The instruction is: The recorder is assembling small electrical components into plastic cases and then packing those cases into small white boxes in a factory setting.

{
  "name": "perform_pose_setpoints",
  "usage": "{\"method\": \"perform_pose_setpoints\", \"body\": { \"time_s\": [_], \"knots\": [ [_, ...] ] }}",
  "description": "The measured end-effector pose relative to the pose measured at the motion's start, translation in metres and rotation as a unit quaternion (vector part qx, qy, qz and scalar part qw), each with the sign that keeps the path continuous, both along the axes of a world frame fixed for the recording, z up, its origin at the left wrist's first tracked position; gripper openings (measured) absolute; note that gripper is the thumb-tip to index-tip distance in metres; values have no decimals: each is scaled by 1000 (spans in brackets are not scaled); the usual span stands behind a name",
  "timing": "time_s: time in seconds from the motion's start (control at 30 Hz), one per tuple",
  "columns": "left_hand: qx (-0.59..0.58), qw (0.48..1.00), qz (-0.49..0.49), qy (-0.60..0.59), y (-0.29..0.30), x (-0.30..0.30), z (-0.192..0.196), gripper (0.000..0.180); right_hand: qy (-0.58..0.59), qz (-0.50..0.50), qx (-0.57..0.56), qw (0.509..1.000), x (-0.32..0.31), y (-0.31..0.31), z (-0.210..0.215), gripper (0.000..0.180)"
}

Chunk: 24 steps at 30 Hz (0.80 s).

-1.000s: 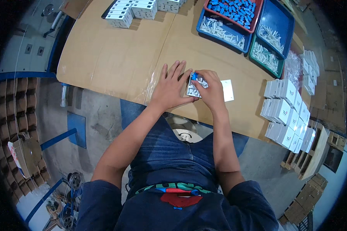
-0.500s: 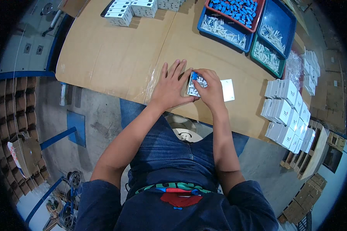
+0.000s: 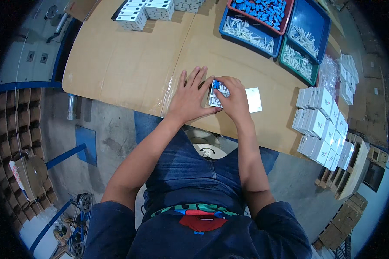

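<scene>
A small shallow white box (image 3: 211,102) lies on the cardboard-covered table between my hands, with white plastic pieces in it. At its far end sits a small blue plastic piece (image 3: 216,85). My left hand (image 3: 188,99) rests flat with fingers spread, its thumb and index finger framing the box's left side. My right hand (image 3: 235,98) bends over the right side of the box, thumb and index finger closed around the blue piece; the hand hides part of the contents. Just right of it lies a flat white square panel (image 3: 254,100).
Trays stand at the far right: a red tray (image 3: 263,26) of blue pieces, blue (image 3: 229,34) and green (image 3: 285,64) ones with white pieces. White boxes (image 3: 317,125) are stacked at the right edge, more boxes (image 3: 132,19) far left. The table's near edge (image 3: 160,115) curves before me.
Both hands hold nearly the same place around the box. The whole view has shifted very slightly; nothing else visibly differs.
</scene>
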<state>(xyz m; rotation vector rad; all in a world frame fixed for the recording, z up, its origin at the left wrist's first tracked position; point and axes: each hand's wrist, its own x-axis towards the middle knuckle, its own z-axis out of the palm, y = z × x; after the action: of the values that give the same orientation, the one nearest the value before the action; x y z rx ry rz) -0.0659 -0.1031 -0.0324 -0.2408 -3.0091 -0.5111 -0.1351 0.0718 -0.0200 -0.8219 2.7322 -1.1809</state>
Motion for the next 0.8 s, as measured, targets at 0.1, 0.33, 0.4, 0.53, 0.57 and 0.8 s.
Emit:
{"method": "perform_pose_setpoints", "body": {
  "time_s": [0.1,0.33,0.4,0.53,0.57,0.8],
  "knots": [
    [5,1000,1,0,0,1,-1,103,-8,-5,-20,1000,6,5,2,39],
    [6,1000,-2,2,-2,2,-1,98,76,41,107,991,28,10,9,47],
    [-1,1000,-2,1,-3,1,-1,97,103,40,154,982,31,9,10,48],
    [4,1000,-4,3,1,1,0,97,120,33,192,973,30,9,10,50],
    [14,1000,-1,5,1,0,-1,97,125,29,209,970,27,8,12,49],
    [22,1000,1,20,4,3,-2,98,103,-31,71,992,16,31,-1,47]
  ]
}}
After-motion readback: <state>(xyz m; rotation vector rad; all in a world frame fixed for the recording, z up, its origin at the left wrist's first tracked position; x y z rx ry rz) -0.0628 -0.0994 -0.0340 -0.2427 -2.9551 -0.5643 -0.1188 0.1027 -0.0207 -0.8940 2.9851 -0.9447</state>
